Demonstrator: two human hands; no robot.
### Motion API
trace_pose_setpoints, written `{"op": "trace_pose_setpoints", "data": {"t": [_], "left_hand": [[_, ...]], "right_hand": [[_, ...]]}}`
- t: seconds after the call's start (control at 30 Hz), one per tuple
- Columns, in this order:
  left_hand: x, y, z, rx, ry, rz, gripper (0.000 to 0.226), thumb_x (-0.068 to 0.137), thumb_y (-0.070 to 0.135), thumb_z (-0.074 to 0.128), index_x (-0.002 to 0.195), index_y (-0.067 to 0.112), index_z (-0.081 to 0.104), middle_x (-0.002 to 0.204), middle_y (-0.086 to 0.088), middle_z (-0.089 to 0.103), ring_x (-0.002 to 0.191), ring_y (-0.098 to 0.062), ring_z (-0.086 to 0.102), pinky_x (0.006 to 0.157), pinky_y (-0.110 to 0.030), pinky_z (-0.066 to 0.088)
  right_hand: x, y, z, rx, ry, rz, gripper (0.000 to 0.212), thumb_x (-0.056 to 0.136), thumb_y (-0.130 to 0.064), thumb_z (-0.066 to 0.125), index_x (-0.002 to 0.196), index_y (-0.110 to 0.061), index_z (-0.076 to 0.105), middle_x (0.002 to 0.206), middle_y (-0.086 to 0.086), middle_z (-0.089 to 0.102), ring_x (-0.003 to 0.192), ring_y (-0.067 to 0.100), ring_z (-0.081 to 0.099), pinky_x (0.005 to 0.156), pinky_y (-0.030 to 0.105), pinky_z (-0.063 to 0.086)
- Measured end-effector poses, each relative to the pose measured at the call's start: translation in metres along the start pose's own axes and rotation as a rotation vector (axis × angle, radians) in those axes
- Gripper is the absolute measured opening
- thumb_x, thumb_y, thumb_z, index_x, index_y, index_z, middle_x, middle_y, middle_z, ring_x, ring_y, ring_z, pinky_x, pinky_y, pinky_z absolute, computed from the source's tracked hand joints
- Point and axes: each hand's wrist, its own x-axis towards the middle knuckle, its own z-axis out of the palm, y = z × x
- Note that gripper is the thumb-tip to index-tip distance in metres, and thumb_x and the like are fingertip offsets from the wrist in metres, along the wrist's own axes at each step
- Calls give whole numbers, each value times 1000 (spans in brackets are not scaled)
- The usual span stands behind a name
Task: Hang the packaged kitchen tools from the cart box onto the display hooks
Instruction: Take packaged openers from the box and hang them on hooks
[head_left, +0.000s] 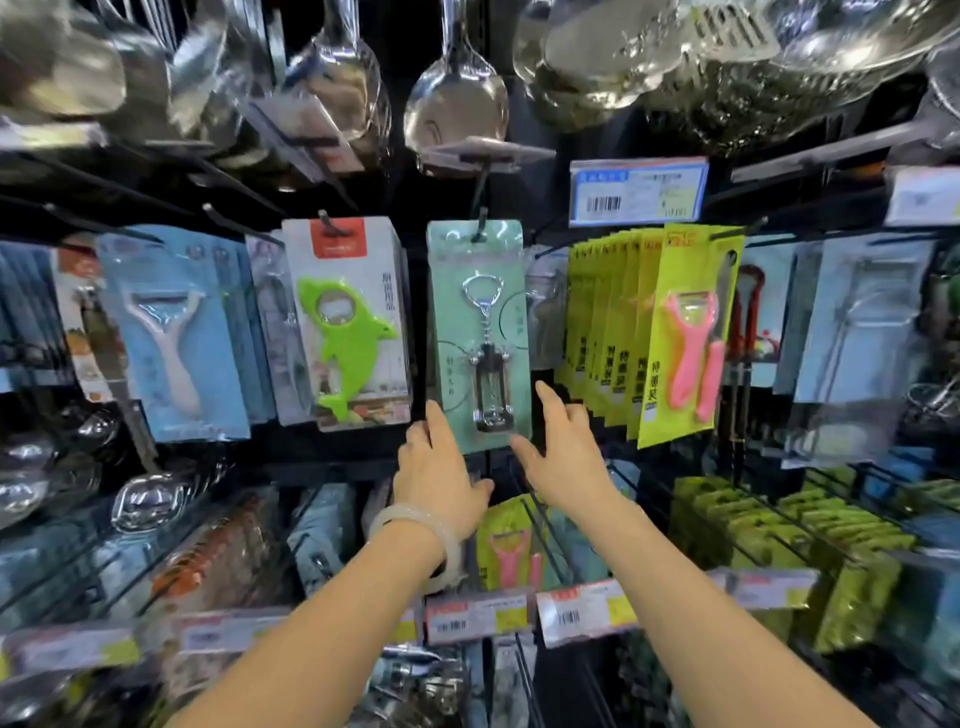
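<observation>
Two hands reach up to a pale green corkscrew package (478, 332) hanging on a black display hook (480, 208). Left hand (439, 478), wearing a pale bangle (415, 545), touches its lower left edge with straight fingers. Right hand (563, 452) is spread, fingers loose, at its lower right corner.

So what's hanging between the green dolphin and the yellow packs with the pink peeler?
The corkscrew pack hangs between the dolphin opener and the yellow peeler packs, in the head view. Both hands touch its bottom edge.

Price labels (638, 191) too blurred to read; ladles (456, 98) cut off by top edge.
</observation>
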Motion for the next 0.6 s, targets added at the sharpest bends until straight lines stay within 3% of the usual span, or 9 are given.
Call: {"op": "trace_pose_setpoints", "data": {"t": [0.2,0.33,0.6], "left_hand": [[-36,-4,21,253,-146,-33,95,87,41,61,150,11,-4,156,-14,4,142,-35,12,113,-45,24],[-51,17,24,316,-202,37,90,88,38,61,150,15,1,156,-14,2,142,-35,8,113,-46,20],[-104,101,66,390,-314,238,60,87,35,61,136,14,32,139,-15,30,128,-35,32,98,-44,36]], "right_hand": [[-43,32,6,-326,-167,46,66,95,-33,53,149,-16,19,140,16,29,125,34,37,100,38,39],[-67,46,-7,-453,-175,25,63,95,-33,53,147,-15,23,144,15,28,129,35,32,97,41,38],[-138,110,-83,-570,-203,147,57,91,-28,58,139,-13,32,131,16,38,121,38,39,91,45,44]]}}
